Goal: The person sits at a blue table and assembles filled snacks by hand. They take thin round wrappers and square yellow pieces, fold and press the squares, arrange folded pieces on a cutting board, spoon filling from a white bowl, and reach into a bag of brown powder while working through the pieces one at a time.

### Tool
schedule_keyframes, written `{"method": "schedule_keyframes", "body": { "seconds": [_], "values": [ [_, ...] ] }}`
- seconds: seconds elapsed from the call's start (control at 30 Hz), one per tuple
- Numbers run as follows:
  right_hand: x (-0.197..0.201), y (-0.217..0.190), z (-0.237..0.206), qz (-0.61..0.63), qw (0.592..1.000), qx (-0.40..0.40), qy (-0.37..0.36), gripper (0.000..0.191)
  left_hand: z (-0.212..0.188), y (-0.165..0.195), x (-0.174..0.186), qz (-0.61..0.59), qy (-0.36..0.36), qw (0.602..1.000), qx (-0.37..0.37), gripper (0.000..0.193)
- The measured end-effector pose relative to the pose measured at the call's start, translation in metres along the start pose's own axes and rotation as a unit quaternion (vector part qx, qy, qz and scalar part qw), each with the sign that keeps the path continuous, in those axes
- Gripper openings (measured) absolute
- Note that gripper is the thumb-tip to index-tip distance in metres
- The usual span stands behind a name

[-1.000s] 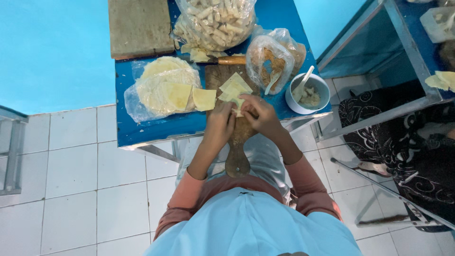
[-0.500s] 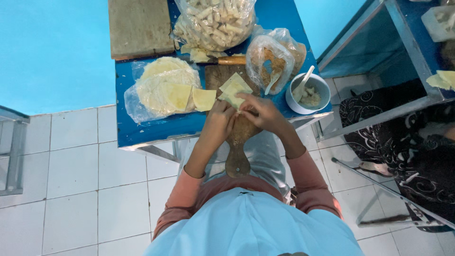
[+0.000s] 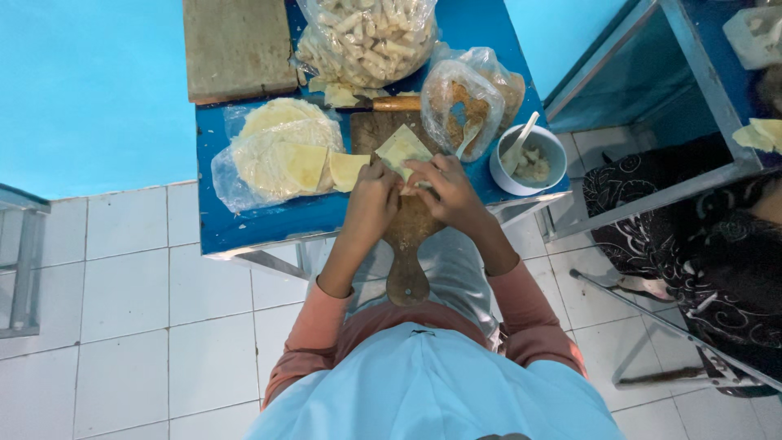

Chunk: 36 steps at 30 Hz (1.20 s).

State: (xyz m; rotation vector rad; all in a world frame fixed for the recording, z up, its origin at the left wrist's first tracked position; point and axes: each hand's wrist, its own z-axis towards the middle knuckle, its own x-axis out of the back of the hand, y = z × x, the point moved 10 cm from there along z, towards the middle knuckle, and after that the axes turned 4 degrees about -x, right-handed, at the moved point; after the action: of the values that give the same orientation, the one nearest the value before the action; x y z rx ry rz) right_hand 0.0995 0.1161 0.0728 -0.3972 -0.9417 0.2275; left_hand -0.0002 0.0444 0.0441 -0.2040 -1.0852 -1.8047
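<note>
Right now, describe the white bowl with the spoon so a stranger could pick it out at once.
Start at the small blue table in front of the person. Go to its right edge, just beyond the person's right hand on the brown wooden paddle board. There stands the round white bowl, holding pale filling and a pale spoon; its neighbours are all clear plastic bags, so it is the only rigid dish.

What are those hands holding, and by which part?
Both hands, left hand and right hand, pinch the near edge of a pale yellow wrapper over the wooden board.
</note>
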Motion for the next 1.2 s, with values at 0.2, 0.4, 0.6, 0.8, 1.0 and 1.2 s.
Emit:
{"method": "schedule_keyframes", "body": {
  "seconds": [0.2,0.4,0.6,0.8,1.0,1.2],
  "values": [
    [-0.001,-0.001,0.003,-0.047,0.999,0.006,0.004,0.052,0.000,-0.003,-0.002,0.019,-0.006,1.000,0.002,0.005],
    [-0.004,-0.005,0.006,-0.067,0.997,0.030,0.031,0.046,0.003,0.004,0.004,0.071,-0.002,0.997,-0.009,0.007],
    [-0.005,-0.010,-0.003,-0.101,0.992,0.025,0.068,0.047,0.008,0.006,0.012,0.094,0.040,0.994,-0.031,0.011],
    [-0.021,-0.004,0.010,-0.179,0.983,0.030,0.034,0.050,0.004,-0.004,0.026,0.067,0.085,0.994,0.016,0.017],
    [0.004,0.018,0.010,-0.010,0.988,-0.020,0.154,0.037,-0.001,0.005,0.039,0.009,0.106,0.994,0.016,0.030],
    [-0.032,0.056,-0.011,0.395,0.892,-0.218,0.022,0.060,0.003,0.009,0.034,-0.103,0.105,0.989,0.028,0.044]
  ]
}}
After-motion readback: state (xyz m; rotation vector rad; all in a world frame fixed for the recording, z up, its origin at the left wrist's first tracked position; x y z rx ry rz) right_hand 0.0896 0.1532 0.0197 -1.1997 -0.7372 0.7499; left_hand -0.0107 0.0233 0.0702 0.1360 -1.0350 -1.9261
